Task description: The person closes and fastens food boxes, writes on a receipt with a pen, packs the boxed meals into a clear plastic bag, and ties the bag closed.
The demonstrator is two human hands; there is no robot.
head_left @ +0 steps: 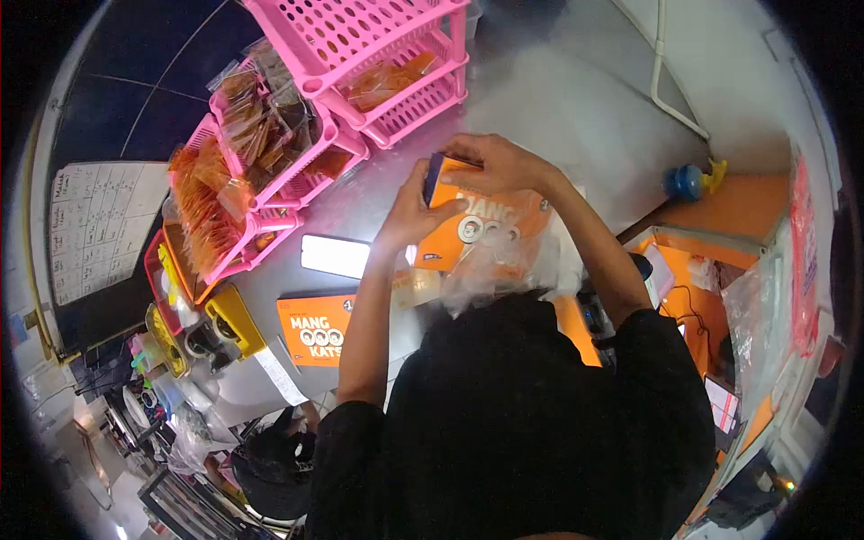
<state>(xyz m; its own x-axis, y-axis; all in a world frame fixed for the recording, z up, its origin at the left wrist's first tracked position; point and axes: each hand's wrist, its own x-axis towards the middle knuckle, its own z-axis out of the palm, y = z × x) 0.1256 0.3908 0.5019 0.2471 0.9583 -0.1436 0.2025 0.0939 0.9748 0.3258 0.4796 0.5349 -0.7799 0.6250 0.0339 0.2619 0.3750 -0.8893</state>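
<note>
At the counter, both my hands close on the upper left of an orange box

My left hand wraps the left edge, fingers bent round it, thumb laid across the orange face; my right hand lies over the upper edge, fingers curled near the corner, though how hard they press I can't tell. So the box sits right of my left palm and below my right, that corner between them, the left hand nearer its dark side. Clear plastic covers the lower face, so I can't make out the long axis. To the left lie a phone and a second box, with pink baskets farther off
</note>
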